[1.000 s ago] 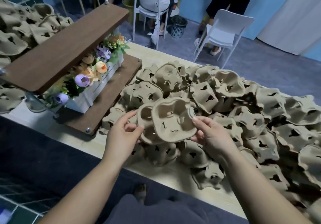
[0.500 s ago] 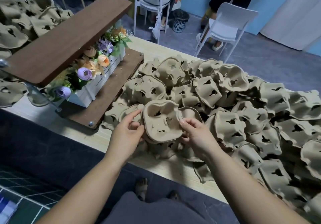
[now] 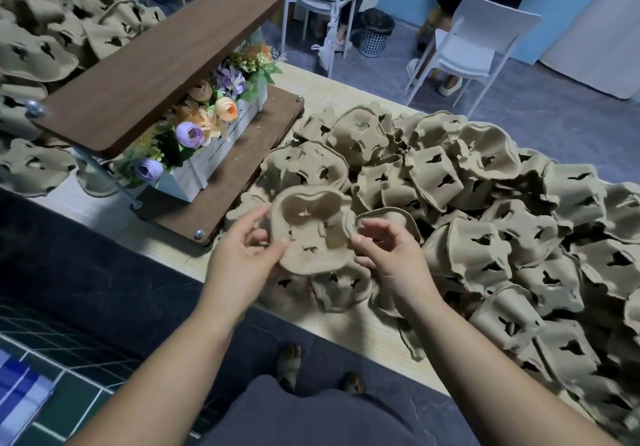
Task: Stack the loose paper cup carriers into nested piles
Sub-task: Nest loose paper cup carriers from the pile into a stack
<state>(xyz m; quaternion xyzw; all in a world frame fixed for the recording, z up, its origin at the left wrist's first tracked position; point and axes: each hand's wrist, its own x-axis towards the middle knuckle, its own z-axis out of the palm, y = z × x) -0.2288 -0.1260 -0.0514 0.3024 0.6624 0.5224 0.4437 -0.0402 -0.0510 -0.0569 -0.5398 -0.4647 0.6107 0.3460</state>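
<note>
A brown pulp cup carrier [image 3: 313,234] faces me, hollow side up, held over the near edge of a big heap of loose carriers [image 3: 485,224]. My left hand [image 3: 244,258] pinches its left rim between thumb and fingers. My right hand [image 3: 389,255] is at its right rim with the fingers curled; the thumb tip touches the edge, and I cannot tell whether the fingers grip it. A second carrier seems nested behind the held one, mostly hidden.
A wooden two-tier shelf [image 3: 152,64] with a white flower box [image 3: 211,154] stands at left on the light wood table [image 3: 367,328]. More carriers [image 3: 41,40] lie beyond it at far left. White chairs [image 3: 474,37] and seated people are behind the table.
Both hands brought the two carriers together and lower; the carrier that sat offset to the right now lies squarely over the other. My right fingers have loosened at the rim.
</note>
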